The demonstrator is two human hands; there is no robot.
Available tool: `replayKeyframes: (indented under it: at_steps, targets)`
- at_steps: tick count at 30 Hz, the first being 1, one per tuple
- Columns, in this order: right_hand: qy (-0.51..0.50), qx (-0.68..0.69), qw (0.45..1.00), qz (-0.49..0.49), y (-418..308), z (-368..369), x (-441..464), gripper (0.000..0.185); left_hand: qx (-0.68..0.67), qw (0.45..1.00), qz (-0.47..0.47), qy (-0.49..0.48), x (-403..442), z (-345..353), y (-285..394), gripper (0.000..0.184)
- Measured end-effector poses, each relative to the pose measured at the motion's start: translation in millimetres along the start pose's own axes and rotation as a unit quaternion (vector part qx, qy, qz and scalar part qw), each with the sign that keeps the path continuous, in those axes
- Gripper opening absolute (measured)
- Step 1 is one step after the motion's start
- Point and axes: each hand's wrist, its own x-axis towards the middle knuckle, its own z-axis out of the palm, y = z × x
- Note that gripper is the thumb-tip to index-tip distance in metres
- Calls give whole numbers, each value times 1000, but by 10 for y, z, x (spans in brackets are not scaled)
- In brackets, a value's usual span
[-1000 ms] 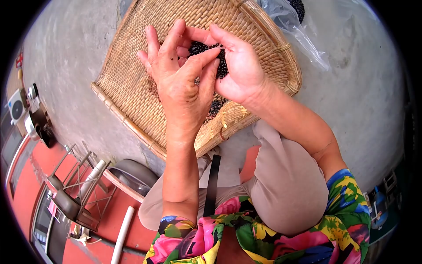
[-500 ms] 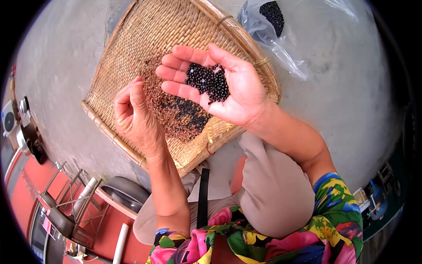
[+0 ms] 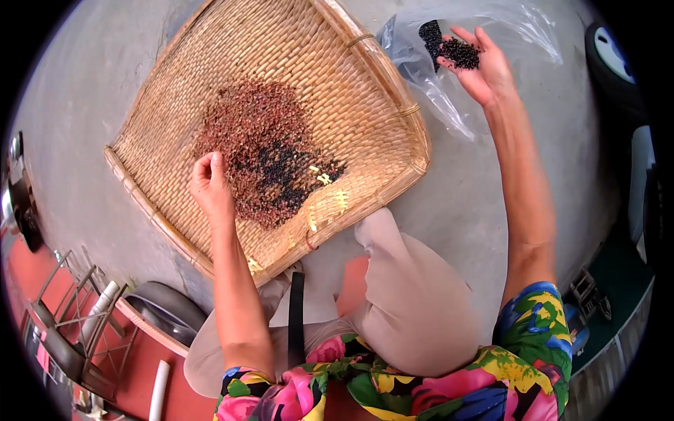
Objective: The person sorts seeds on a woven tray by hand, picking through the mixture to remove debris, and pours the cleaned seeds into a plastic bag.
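My right hand (image 3: 488, 74), palm up and fingers slightly curled, holds a small heap of shiny, round black seeds (image 3: 460, 53). It is at the opening of a clear plastic bag (image 3: 439, 98), where more black seeds (image 3: 430, 36) lie. Over the left part of a woven winnowing basket (image 3: 337, 77), my left hand (image 3: 210, 186) is closed, thumb against the fingers; whatever may be between them is hidden. Reddish-brown husks (image 3: 256, 116) are heaped on the weave beside it, with black seeds (image 3: 281, 168) mixed in near the front.
The basket rests on a grey concrete floor (image 3: 456, 182), by my bent knee (image 3: 421, 302). At lower left are a metal-framed stool (image 3: 63, 351), a dark basin (image 3: 165, 309) and a white pipe (image 3: 159, 389). A wheel (image 3: 614, 52) stands at upper right.
My right hand has moved from over the basket up and right to the bag, carrying the seeds. My left hand stays closed over the basket, a little lower in view.
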Motion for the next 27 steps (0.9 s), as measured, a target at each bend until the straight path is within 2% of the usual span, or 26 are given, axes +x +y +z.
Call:
replayKeyframes:
  at_steps: [1,2,3,4,6,7,8,9,10,11,12,13,14,16,17,19,20,23,25,26,27]
  targets:
    - [-7,-66,997,29,22,9,87,58,165,983,79,13,12,-55,-35,14]
    - [12,-122,992,42,68,-194,358,63,263,948,178,-1,27,-117,-56,15]
    - [-3,-227,973,-35,97,-259,361,66,305,943,137,4,19,-154,-59,18]
    - [10,-247,962,-115,116,-165,245,61,405,893,193,27,30,-201,-105,31]
    - [27,-265,920,-288,139,-46,-181,45,462,864,171,106,-30,-165,-116,45]
    - [28,-263,887,-380,174,49,-433,34,465,863,163,109,-58,-133,-132,45]
    - [-42,-220,894,-388,248,109,-679,32,428,880,174,107,-110,-119,-154,47]
    - [-112,-174,897,-391,380,169,-911,30,393,895,185,105,-201,-112,-161,49]
    - [-177,-190,902,-345,544,259,-1113,27,269,960,56,50,-325,-47,-75,38]
    - [-248,-230,904,-263,726,395,-1279,24,287,950,121,20,-401,-20,-264,24]
    - [-301,-346,854,-245,913,511,-1334,22,262,963,56,-37,-540,61,-194,11]
    - [-345,-421,814,-202,1048,680,-1394,21,248,964,71,-64,-646,130,-296,8]
    - [-404,-474,764,-168,1265,767,-1346,20,272,955,44,-108,-747,151,-356,11]
    - [-497,-566,617,-227,1833,784,-1131,17,296,943,19,-149,-896,139,-556,19]
    - [-514,-600,557,-255,2056,808,-1062,17,295,944,17,-146,-939,119,-621,19]
    - [-545,-668,451,-232,2401,880,-963,18,317,935,32,-157,-1040,64,-688,25]
    - [-549,-668,447,-231,2517,895,-923,18,315,936,28,-153,-1068,48,-704,25]
    - [-580,-685,390,-206,2798,884,-844,18,351,927,12,-134,-1089,-18,-695,27]
    - [-573,-688,393,-207,2812,858,-890,20,393,896,-23,-204,-1102,-65,-655,28]
    - [-562,-692,399,-214,2812,848,-898,22,391,897,-24,-203,-1070,-61,-641,28]
    - [-562,-700,393,-203,2787,874,-942,24,350,917,47,-184,-1036,-50,-628,28]
